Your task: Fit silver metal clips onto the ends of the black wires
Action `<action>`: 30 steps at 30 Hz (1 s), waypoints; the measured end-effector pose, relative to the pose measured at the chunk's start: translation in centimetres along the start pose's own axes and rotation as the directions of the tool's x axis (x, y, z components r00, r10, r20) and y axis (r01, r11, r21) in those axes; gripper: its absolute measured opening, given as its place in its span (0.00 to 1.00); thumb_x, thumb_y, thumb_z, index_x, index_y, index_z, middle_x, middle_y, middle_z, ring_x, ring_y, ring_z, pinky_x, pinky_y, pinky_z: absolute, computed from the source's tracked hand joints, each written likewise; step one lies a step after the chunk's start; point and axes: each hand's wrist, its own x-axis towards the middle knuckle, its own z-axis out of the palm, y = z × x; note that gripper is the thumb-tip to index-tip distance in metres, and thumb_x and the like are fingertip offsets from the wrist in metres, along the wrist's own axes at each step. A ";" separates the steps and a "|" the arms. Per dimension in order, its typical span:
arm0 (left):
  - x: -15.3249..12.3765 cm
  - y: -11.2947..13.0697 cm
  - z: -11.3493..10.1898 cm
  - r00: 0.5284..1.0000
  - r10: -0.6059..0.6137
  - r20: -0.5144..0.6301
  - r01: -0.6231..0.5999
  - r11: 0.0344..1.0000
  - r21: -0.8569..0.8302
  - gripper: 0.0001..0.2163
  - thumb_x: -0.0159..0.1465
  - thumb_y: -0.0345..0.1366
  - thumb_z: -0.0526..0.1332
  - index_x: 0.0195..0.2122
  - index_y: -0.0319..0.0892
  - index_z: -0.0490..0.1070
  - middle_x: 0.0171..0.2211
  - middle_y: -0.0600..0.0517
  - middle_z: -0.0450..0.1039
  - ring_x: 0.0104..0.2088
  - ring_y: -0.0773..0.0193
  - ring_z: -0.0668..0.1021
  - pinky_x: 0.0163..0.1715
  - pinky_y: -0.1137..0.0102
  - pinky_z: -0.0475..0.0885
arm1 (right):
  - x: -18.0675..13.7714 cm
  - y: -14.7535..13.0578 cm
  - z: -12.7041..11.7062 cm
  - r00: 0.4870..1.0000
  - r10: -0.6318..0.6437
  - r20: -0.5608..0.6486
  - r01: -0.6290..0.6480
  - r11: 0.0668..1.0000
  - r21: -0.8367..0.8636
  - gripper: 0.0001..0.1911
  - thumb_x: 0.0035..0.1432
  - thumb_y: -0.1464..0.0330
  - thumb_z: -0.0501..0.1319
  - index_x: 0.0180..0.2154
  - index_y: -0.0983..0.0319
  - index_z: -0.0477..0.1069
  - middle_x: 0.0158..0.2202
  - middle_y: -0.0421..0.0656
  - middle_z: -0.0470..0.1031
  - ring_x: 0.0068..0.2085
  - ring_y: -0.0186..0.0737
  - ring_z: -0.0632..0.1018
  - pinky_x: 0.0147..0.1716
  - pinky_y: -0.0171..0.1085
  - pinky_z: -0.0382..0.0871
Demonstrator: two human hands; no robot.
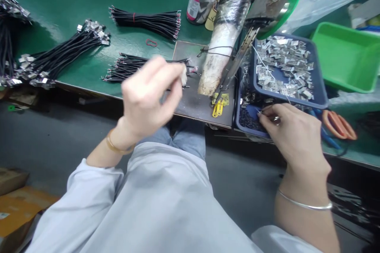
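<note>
My left hand [150, 95], blurred by motion, is raised above the table's front edge with its fingers curled into a pinch. Something whitish shows at its fingertips, too blurred to name. Behind it lies a bundle of short black cables [127, 67] with stripped ends. My right hand [295, 132] reaches over the lower blue bin [252, 129], thumb and forefinger pinched together. A tiny shiny bit shows at those fingertips; its kind is unclear. Small black pieces [249, 119] lie in that bin. The upper blue tray [319, 75] holds many metal connector shells [283, 63].
A soldering-like metal tool [234, 63] and a wrapped duct [221, 43] hang over the grey board [196, 102]. Around them are orange-handled scissors [338, 124], a green tray [341, 55], a jar [202, 2], a tied cable bundle [145, 21] and cables with metal ends [65, 55].
</note>
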 end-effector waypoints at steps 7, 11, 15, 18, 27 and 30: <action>-5.5 2.1 6.2 0.687 -0.594 0.419 0.707 0.411 -0.576 0.12 0.54 0.41 0.72 0.27 0.38 0.76 0.26 0.53 0.74 0.26 0.72 0.73 0.27 0.76 0.69 | -0.7 -4.7 -0.7 0.866 0.150 -0.477 0.091 0.891 0.445 0.11 0.51 0.72 0.71 0.24 0.61 0.69 0.28 0.43 0.78 0.23 0.32 0.77 0.18 0.29 0.68; -5.6 2.4 7.7 0.565 -0.637 0.524 0.775 0.193 -0.602 0.13 0.49 0.39 0.75 0.25 0.37 0.75 0.24 0.55 0.72 0.25 0.73 0.72 0.28 0.77 0.69 | -1.6 -9.6 -0.9 0.804 0.418 -0.423 0.079 0.631 0.772 0.05 0.56 0.75 0.69 0.31 0.62 0.75 0.36 0.44 0.81 0.34 0.38 0.84 0.32 0.36 0.82; -5.6 3.1 8.0 0.594 -0.630 0.500 0.761 0.239 -0.603 0.11 0.50 0.37 0.75 0.25 0.38 0.75 0.25 0.55 0.74 0.27 0.72 0.74 0.31 0.77 0.72 | -1.6 -12.1 0.0 0.862 0.321 -0.392 0.108 0.641 0.760 0.07 0.58 0.77 0.66 0.35 0.59 0.78 0.38 0.41 0.82 0.41 0.37 0.83 0.40 0.38 0.81; -5.8 3.4 8.0 0.648 -0.610 0.457 0.733 0.338 -0.590 0.10 0.53 0.37 0.73 0.26 0.38 0.74 0.26 0.54 0.74 0.28 0.70 0.76 0.32 0.76 0.73 | -1.1 -12.2 0.5 0.917 0.314 -0.248 0.035 0.555 0.831 0.07 0.59 0.76 0.66 0.35 0.59 0.79 0.38 0.40 0.82 0.40 0.35 0.83 0.36 0.33 0.80; -6.3 3.8 7.9 0.843 -0.432 0.322 0.538 0.697 -0.473 0.04 0.57 0.26 0.65 0.25 0.38 0.73 0.23 0.56 0.68 0.21 0.76 0.64 0.19 0.78 0.57 | -1.0 -12.2 0.7 0.953 0.288 -0.095 -0.029 0.399 0.916 0.06 0.58 0.76 0.65 0.32 0.59 0.76 0.40 0.40 0.81 0.39 0.34 0.84 0.39 0.32 0.81; -6.3 4.0 7.7 0.747 -0.487 0.453 0.665 0.539 -0.517 0.06 0.59 0.30 0.65 0.27 0.38 0.70 0.21 0.58 0.66 0.20 0.76 0.64 0.20 0.78 0.59 | -1.3 -12.9 0.8 0.940 0.268 -0.209 0.033 0.539 0.842 0.06 0.58 0.77 0.65 0.32 0.59 0.75 0.41 0.41 0.81 0.41 0.37 0.84 0.42 0.36 0.82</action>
